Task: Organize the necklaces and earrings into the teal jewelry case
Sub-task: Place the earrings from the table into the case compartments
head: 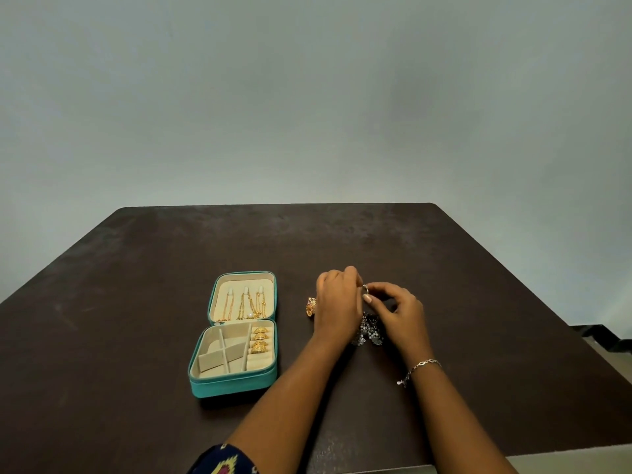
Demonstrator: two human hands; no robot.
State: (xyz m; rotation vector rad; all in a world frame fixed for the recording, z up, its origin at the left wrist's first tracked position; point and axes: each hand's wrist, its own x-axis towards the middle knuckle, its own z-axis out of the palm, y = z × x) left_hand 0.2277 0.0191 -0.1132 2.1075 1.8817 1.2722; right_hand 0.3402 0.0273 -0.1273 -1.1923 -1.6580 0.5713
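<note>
In the head view the right hand pinches a small silver loop between thumb and forefinger, raised a little off the worktop. The left hand meets it from the other side with its fingers curled toward the same loop. Its back faces the camera and hides the fingertips, so I cannot tell whether it grips the loop or only steadies it.

Directly below the two hands is a cluster of silver bead earrings. Whether the loop belongs to that cluster is too small to make out. A gold earring lies on the worktop just beside the left hand, on its outer side.

The teal jewelry case lies open, well to the left of both hands. Gold necklaces hang from the pegs in its lid. Gold earrings fill the right-hand strip of the base, and the other compartments look bare.

The step in hand seems to be freeing one silver piece from the cluster. It would go best with a light fingertip pinch on the loop alone, lifting slowly so that the beads untangle instead of dragging the whole cluster. The other hand could hold the rest down. The piece then has to travel left past the gold earring to a free compartment, which probably suits the left hand better.
</note>
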